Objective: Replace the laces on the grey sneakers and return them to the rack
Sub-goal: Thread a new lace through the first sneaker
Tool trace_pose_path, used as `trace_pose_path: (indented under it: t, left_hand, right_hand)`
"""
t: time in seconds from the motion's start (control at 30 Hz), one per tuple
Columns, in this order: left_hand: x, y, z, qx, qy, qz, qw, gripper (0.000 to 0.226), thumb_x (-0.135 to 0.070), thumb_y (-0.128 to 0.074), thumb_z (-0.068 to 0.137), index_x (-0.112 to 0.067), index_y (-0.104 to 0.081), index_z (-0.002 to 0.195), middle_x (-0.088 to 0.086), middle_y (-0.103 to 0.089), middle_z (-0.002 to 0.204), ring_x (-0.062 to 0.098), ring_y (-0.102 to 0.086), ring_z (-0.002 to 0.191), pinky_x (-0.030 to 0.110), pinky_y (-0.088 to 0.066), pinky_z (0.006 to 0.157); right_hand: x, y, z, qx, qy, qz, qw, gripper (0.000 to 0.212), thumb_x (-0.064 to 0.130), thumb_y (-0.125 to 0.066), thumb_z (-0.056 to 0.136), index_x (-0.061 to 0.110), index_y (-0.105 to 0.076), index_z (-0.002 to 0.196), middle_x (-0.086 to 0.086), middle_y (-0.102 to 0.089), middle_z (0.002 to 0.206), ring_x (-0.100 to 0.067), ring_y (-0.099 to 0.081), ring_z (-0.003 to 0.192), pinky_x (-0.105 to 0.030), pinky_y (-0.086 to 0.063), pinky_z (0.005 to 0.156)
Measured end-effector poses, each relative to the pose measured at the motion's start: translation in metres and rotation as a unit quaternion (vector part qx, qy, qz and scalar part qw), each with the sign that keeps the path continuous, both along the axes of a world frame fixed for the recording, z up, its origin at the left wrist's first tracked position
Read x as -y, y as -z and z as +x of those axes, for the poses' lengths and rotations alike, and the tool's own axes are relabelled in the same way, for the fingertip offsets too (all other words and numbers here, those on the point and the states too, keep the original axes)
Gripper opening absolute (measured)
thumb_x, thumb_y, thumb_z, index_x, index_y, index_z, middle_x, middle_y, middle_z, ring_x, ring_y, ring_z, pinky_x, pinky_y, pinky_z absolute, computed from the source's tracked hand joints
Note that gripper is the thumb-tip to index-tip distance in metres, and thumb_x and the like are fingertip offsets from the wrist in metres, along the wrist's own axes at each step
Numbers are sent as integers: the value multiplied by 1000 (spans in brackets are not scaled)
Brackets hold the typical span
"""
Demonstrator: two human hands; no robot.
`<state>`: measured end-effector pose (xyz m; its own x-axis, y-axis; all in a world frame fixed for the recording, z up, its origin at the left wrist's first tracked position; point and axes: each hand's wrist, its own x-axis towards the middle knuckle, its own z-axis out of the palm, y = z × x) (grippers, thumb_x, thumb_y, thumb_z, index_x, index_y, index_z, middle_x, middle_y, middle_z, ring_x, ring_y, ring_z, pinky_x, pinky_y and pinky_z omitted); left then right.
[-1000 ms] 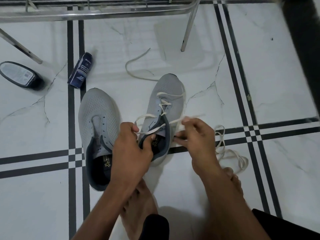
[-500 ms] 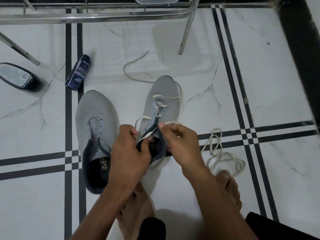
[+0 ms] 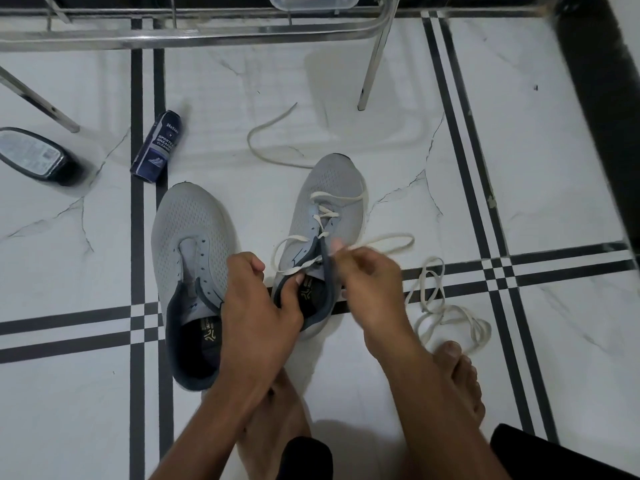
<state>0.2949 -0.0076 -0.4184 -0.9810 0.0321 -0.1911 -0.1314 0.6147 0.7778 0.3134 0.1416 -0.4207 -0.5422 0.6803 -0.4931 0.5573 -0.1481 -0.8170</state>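
My right hand [image 3: 367, 282] has moved out to the right again, pulling a loop of the white lace [image 3: 384, 241] away from the shoe. I am pinching that lace tight with my fingers curled. My left hand [image 3: 258, 306] is gripping the dark collar of the right sneaker [image 3: 332, 188], thumb inside the opening. The left sneaker [image 3: 188, 244] is lying just beside it with no lace in it. Both are sitting on the white floor [image 3: 519, 341], near the metal rack [image 3: 194, 34] along the far edge. A spare lace [image 3: 446, 317] is lying by my foot [image 3: 457, 379]. A blue can [image 3: 156, 147] is lying near the far left corner.
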Motion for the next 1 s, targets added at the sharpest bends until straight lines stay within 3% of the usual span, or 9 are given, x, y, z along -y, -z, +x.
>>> trace_pose_path:
  t: [0.1,0.23,0.37,0.47,0.6,0.67,0.8,0.93,1.0]
  left_hand:
    - [0,1,0,3,0,0,1000,45,-33,-80,95,-23,-38,108,-3,-48,93,13,-52,77,33,-47,65]
    - [-1,-1,-1,-1,3,-2,1000,43,-33,-79,96,-22,-39,108,-2,-47,90,14,-51,72,29,-46,61]
    - [-1,-2,-1,10,2,-1,1000,42,-33,-78,96,-21,-40,108,-1,-48,86,17,-51,68,35,-48,60]
    - [-1,-3,-1,11,4,-9,1000,40,-31,-77,97,-20,-40,108,-3,-48,87,14,-52,69,30,-47,59]
    - [-2,-3,2,23,17,0,1000,39,-33,-76,98,-22,-42,112,-3,-51,84,14,-53,65,29,-46,58]
    - [-3,-6,2,18,44,-10,999,39,-33,-73,100,-21,-45,124,-4,-53,84,11,-55,69,32,-47,62]
    - [-2,-14,-10,-39,130,-124,983,44,-38,-68,100,-20,-54,137,1,-59,119,22,-63,98,42,-58,70]
    - [-7,-16,-21,-50,170,-146,973,28,-26,-65,101,-15,-64,127,6,-70,105,31,-68,90,46,-58,71]
    - [-7,-14,-22,-48,166,-148,974,25,-23,-59,103,-15,-64,127,7,-71,99,32,-68,84,46,-57,71]
  right_hand:
    - [1,0,-1,-1,76,75,994,35,43,-67,104,17,-70,80,4,-69,65,-22,-66,60,-43,-61,70]
    - [5,-1,-1,-13,27,36,999,34,42,-74,100,15,-74,79,8,-70,64,-13,-66,61,-38,-58,71]
    - [1,6,-2,-36,142,42,988,35,40,-69,104,11,-71,85,8,-72,67,-8,-70,62,-41,-62,75]
    - [-1,-2,-1,-16,3,6,1000,27,33,-77,100,11,-78,83,11,-79,80,2,-74,83,-24,-56,80]
    - [2,3,-1,-26,95,42,994,37,41,-64,106,13,-71,83,6,-77,74,-14,-77,74,-44,-64,81]
    - [7,0,-2,-10,36,39,999,35,45,-63,106,18,-71,85,6,-75,77,-13,-72,79,-45,-61,87]
    - [8,-8,-3,-6,-57,42,997,18,38,-73,101,24,-75,91,12,-78,87,-6,-73,87,-38,-60,90]
    - [0,-5,-7,1,-45,21,999,22,37,-53,111,19,-63,106,7,-82,98,-12,-78,92,-45,-62,93]
    - [-2,-6,-10,-14,23,-78,997,31,30,-40,117,8,-61,112,-3,-83,100,-17,-81,92,-36,-66,89]
